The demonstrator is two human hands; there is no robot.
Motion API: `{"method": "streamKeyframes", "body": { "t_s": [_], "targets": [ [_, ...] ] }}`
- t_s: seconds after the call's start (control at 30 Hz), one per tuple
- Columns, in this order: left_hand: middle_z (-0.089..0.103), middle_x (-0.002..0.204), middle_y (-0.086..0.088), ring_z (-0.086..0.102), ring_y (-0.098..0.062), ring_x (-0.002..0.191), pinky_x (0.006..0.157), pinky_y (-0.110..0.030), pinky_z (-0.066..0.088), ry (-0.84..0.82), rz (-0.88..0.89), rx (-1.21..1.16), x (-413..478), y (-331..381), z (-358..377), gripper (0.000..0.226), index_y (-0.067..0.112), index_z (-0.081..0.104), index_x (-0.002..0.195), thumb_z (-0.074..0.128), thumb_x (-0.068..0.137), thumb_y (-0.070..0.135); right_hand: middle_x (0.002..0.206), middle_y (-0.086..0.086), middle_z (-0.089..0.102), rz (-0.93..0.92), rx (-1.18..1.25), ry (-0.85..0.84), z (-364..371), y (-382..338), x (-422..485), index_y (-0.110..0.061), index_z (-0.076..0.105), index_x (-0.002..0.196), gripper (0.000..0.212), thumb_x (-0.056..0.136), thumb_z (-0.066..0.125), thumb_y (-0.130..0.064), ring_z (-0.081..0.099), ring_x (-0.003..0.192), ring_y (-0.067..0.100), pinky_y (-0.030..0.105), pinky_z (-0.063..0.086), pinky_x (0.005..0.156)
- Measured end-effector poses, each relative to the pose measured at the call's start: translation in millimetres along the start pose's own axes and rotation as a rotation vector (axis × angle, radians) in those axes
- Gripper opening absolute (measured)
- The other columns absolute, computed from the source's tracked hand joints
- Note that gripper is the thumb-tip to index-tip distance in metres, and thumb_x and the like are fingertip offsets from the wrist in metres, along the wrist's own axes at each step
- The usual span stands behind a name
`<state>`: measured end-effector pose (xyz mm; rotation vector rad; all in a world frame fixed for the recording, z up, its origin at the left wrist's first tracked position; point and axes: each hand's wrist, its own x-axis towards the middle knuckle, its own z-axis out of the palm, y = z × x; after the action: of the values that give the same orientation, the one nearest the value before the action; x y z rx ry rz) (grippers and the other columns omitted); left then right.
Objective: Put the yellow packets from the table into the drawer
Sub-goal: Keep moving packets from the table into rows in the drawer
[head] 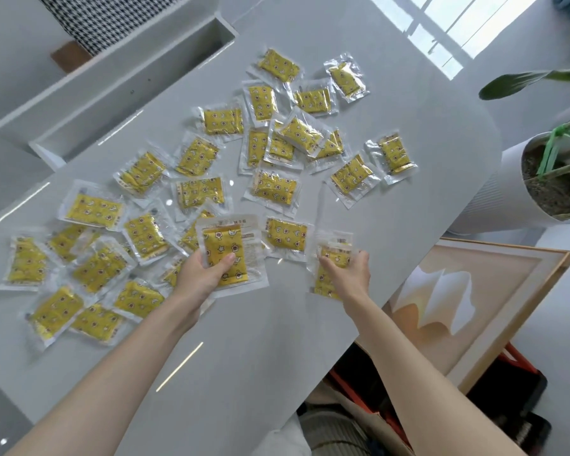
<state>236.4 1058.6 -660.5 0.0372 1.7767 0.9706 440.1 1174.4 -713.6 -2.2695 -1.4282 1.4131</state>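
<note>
Several yellow packets in clear wrappers lie scattered over the white table [231,373]. My left hand [199,278] grips one yellow packet [226,250], lifted just above the others near the table's middle front. My right hand [349,273] holds another yellow packet [329,268] close to the table's right edge. Loose packets, such as one [287,237] between my hands, lie flat on the surface. An open white drawer [129,93] stretches along the far left side of the table, its inside looking bare.
A white planter [507,192] with a green plant stands off the table's right edge. A wood-framed picture [494,301] leans below it, beside an orange-edged box [520,366]. A checkered cloth [112,18] lies beyond the drawer.
</note>
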Motion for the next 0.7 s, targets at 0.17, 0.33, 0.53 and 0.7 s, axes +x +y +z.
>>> {"method": "streamKeyframes", "body": {
  "t_s": [0.17, 0.33, 0.53, 0.7],
  "targets": [
    [0.066, 0.111, -0.001, 0.062, -0.017, 0.104, 0.090, -0.029, 0.047, -0.014, 0.051, -0.003, -39.1, 12.3, -39.3, 0.023, 0.017, 0.056, 0.113, 0.062, 0.090, 0.017, 0.096, 0.000, 0.048, 0.012, 0.158, -0.074, -7.2, -13.1, -71.4, -0.012, 0.035, 0.103, 0.039, 0.087, 0.068, -0.027, 0.054, 0.082, 0.011, 0.024, 0.041, 0.056],
    [0.063, 0.099, 0.008, 0.057, 0.001, 0.083, 0.073, -0.020, 0.043, -0.054, 0.094, -0.011, -82.2, 9.6, -95.9, 0.020, 0.017, 0.053, 0.114, 0.057, 0.094, 0.016, 0.107, 0.004, 0.049, -0.009, 0.221, -0.141, 8.2, -24.3, -153.1, -0.010, 0.038, 0.110, 0.040, 0.088, 0.067, -0.025, 0.055, 0.097, 0.019, 0.026, 0.044, 0.065],
    [0.065, 0.109, 0.003, 0.061, -0.004, 0.087, 0.068, -0.021, 0.049, -0.134, 0.201, 0.066, -124.6, -8.6, -197.9, 0.018, 0.019, 0.055, 0.112, 0.054, 0.095, 0.013, 0.127, 0.010, 0.058, -0.086, 0.306, -0.130, 60.7, -26.9, -264.1, -0.007, 0.046, 0.129, 0.077, 0.069, 0.080, -0.042, 0.058, 0.115, 0.027, 0.045, 0.051, 0.095],
    [0.067, 0.104, 0.001, 0.063, -0.005, 0.081, 0.057, -0.013, 0.049, -0.171, 0.253, 0.088, -164.9, -12.7, -289.1, 0.023, 0.012, 0.056, 0.117, 0.054, 0.095, 0.013, 0.123, 0.003, 0.052, -0.136, 0.409, -0.104, 106.9, -35.2, -357.7, -0.005, 0.040, 0.138, 0.077, 0.077, 0.079, -0.031, 0.056, 0.113, 0.021, 0.030, 0.047, 0.087]
  ]
}}
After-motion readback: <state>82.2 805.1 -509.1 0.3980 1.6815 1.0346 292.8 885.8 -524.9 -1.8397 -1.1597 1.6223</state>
